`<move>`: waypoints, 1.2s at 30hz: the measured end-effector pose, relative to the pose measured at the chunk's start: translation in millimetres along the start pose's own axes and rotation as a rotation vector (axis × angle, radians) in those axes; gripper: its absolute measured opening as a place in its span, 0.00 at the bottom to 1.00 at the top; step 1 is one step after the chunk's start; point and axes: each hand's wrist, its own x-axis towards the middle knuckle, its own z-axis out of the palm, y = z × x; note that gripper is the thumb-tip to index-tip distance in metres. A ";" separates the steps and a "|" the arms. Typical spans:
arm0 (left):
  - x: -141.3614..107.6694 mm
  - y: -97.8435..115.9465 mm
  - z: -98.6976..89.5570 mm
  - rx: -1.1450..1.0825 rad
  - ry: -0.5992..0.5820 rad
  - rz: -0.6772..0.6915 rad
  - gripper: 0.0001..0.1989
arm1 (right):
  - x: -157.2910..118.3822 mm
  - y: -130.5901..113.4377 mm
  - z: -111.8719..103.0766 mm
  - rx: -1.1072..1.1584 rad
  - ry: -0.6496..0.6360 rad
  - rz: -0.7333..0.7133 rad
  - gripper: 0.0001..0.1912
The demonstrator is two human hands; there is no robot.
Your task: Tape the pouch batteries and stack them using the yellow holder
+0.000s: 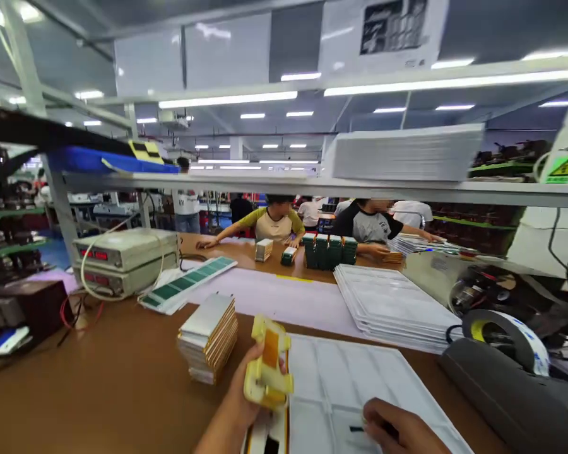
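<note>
My left hand [246, 384] is closed around a yellow plastic fixture [269, 362] with an orange-amber panel on its face, tilted up off the table. Under it, a white piece with a yellow edge [265, 435] and a black mark is partly hidden by the hand. My right hand [402, 425] hovers over a white compartmented tray [341, 359], fingers curled and pressed together; what they hold, if anything, I cannot make out. Beside its fingertips a small black strip [356, 429] shows over the tray. Left of the fixture stands a stack of flat silver-white pieces with orange edges [211, 337].
Stacked white trays [392, 302], a tape roll [506, 340] and a dark grey padded object [506, 397] are at the right. Instruments with red displays [123, 261] and a green-panelled sheet [189, 284] lie left. Two people work across the table behind green stacks [329, 252]. A shelf [284, 184] crosses above.
</note>
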 end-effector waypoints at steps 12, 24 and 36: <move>13.0 -3.3 -2.0 -0.118 -0.180 -0.109 0.12 | -4.9 -90.7 30.2 -0.295 -0.223 -0.006 0.09; 17.0 -8.8 -12.5 -0.186 -0.256 -0.027 0.15 | 20.2 -97.0 69.9 0.133 -0.299 0.148 0.12; 3.7 3.1 -8.7 -0.270 -0.136 -0.037 0.14 | 16.8 -57.9 -12.4 0.379 -0.374 0.347 0.19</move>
